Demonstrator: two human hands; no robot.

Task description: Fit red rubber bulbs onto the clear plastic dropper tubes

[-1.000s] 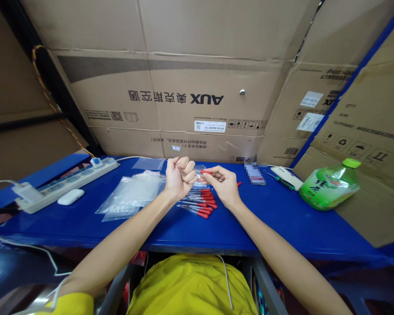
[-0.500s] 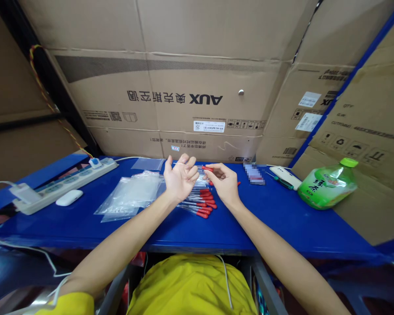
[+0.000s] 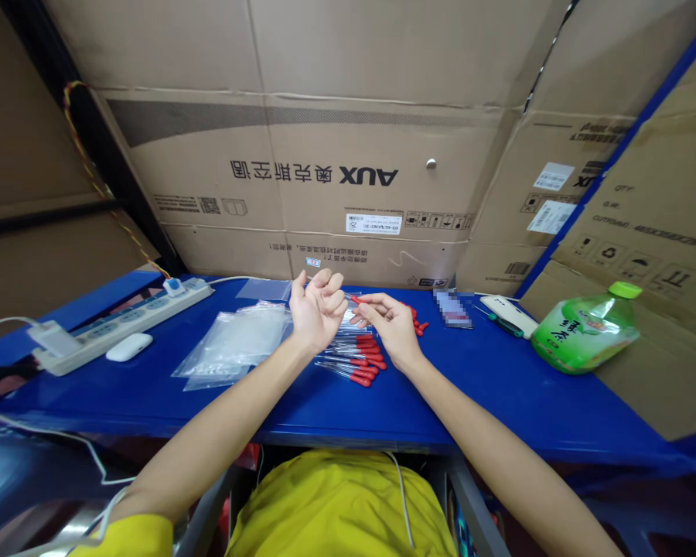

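Observation:
My left hand (image 3: pixel 316 309) is raised palm-up over the blue table (image 3: pixel 452 387), its fingers curled loosely. What lies in them I cannot make out. My right hand (image 3: pixel 386 321) sits just to its right and pinches a thin clear tube with a red cap (image 3: pixel 355 299), the cap pointing at my left fingers. Under both hands lies a row of several red-capped tubes (image 3: pixel 359 360). A few loose red caps (image 3: pixel 418 325) lie behind my right hand.
Clear plastic bags (image 3: pixel 235 344) lie left of the tubes. Further left are a white power strip (image 3: pixel 121 321) and a white earbud case (image 3: pixel 128 346). At right lie a green bottle (image 3: pixel 585 329), a white device (image 3: pixel 507 313) and a screwdriver. Cardboard boxes (image 3: pixel 325 178) wall the back.
My left hand opened from a fist and has curled its fingers partly again. My right hand has moved the red-capped tube a little left, towards my left fingers.

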